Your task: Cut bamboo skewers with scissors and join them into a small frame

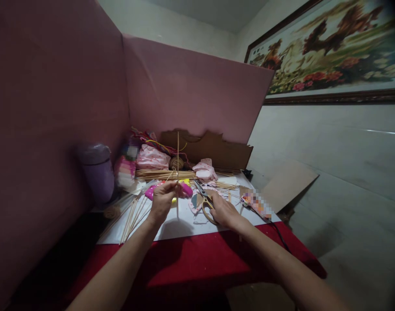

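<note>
My left hand [163, 201] pinches a thin wooden stick [178, 151], which stands upright above the table. In my right hand [224, 209] is a pair of scissors [206, 203] with gold-coloured handles; the blades point up and to the left, apart from the stick. Just behind my left hand lie bright pink and yellow packets [187, 189]. Below the scissors' blades sits a pink-edged piece with a grey-blue patch [195, 202], partly covered by the scissors.
Loose sticks [132, 218] lie at the left of the white sheet [171, 231], and more sticks [165, 175] behind. A twine ball [176, 163], pink fabric [152, 157] and cardboard [207, 151] stand at the back. A purple tumbler [98, 175] is at left; a cord [281, 237] trails right.
</note>
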Motion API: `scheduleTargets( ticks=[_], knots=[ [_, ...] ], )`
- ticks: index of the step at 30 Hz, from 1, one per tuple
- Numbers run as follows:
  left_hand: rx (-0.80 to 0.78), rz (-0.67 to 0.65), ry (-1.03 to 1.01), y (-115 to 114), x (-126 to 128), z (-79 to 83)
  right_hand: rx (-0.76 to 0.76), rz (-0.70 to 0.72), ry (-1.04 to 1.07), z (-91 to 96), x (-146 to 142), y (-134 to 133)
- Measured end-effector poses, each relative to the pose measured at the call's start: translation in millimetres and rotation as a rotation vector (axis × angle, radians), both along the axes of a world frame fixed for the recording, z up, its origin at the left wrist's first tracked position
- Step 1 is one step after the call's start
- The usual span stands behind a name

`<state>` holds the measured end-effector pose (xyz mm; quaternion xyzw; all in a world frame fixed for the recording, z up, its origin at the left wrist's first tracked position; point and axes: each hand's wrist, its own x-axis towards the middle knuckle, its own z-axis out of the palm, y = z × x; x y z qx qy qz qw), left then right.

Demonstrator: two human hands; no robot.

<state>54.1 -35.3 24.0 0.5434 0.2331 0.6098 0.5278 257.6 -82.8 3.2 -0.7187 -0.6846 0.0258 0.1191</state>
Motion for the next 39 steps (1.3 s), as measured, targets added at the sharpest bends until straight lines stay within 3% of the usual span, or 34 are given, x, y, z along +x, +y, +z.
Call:
scheduleTargets(
  ticks=[3,7,10,14,18,21,26,39],
  knots=[
    [-0.037,-0.084,-0.041,1.1,0.7,-2.9,0.025,-0.020,0.120,-0.8,4.4,5.9],
    [-0.047,-0.115,-0.086,2.4,6.0,-7.2,0.065,-0.107,0.444,7.5,12.9,7.3],
    [-0.079,-0.171,-0.158,2.1,12.3,-9.3,0.105,-0.039,0.746,13.4,15.3,0.0],
    [-0.074,-0.211,-0.166,-2.9,15.3,-6.5,-0.007,0.062,0.995,16.2,15.1,-15.2],
    [-0.099,-0.241,-0.116,-11.8,9.7,1.9,-0.069,0.275,0.945,22.8,15.0,-35.9],
    [-0.123,-0.251,-0.088,-16.5,6.1,6.2,-0.102,0.358,0.826,32.1,12.4,-50.5],
    [-0.166,-0.254,0.002,-18.3,7.8,3.6,-0.075,0.390,0.701,42.1,3.0,-53.5],
    [-0.283,-0.270,0.146,-20.5,7.6,3.8,-0.055,0.392,0.654,40.6,-4.6,-35.6]
  ],
)
